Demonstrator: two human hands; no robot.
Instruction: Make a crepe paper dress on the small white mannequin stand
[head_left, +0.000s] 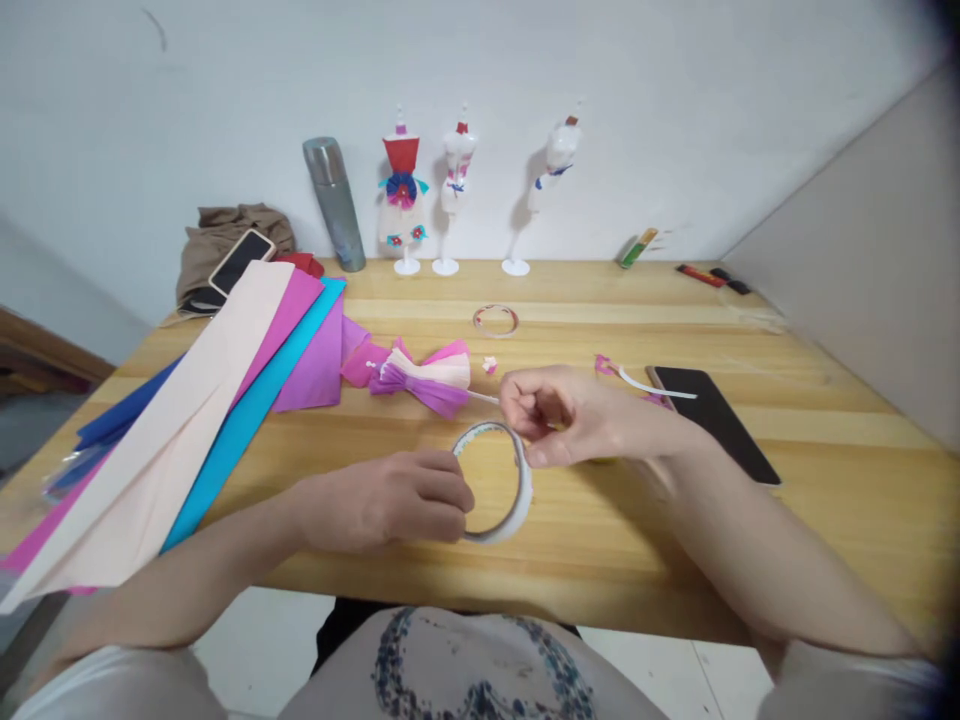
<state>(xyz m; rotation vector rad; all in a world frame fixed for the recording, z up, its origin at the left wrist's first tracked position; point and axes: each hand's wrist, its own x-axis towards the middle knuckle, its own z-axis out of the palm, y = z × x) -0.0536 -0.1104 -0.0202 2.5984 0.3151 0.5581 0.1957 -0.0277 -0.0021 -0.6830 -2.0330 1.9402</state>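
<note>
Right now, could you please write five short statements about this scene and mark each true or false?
1. The left hand holds the white tape roll. True.
2. A white strip lies partly over the dark device. True.
3. The right hand rests on the dark device. False: it is at the white tape roll's edge.
4. Three dress forms stand at the back of the table. True.
5. The metal bottle stands right of the dress forms. False: it stands to their left.

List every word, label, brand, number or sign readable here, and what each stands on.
No text can be read.
Green-and-yellow tube: label too small.
Red-and-black object: marks too small.
Tape roll at the left hand: marks inside too blurred.
Ring farther back: reddish marks too blurred.
</note>
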